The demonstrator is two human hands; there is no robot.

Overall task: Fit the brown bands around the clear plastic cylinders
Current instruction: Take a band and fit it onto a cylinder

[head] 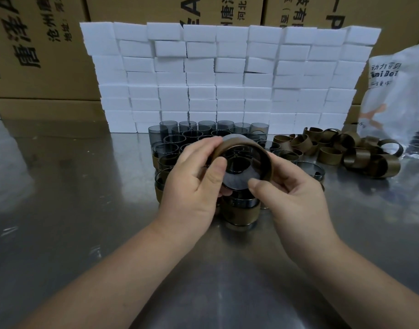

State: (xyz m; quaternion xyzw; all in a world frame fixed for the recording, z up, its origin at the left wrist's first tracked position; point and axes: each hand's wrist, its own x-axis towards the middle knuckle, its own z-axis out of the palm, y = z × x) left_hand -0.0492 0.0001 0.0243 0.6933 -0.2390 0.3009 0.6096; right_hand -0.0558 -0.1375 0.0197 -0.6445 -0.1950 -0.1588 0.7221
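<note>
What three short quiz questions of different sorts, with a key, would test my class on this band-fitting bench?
1. True or false: the loose brown bands lie right of the bare cylinders.
2. What stands stacked behind the cylinders?
3. Which hand grips the held cylinder: A left only, B right only, C both?

Key:
1. True.
2. White blocks.
3. C: left hand and right hand.
</note>
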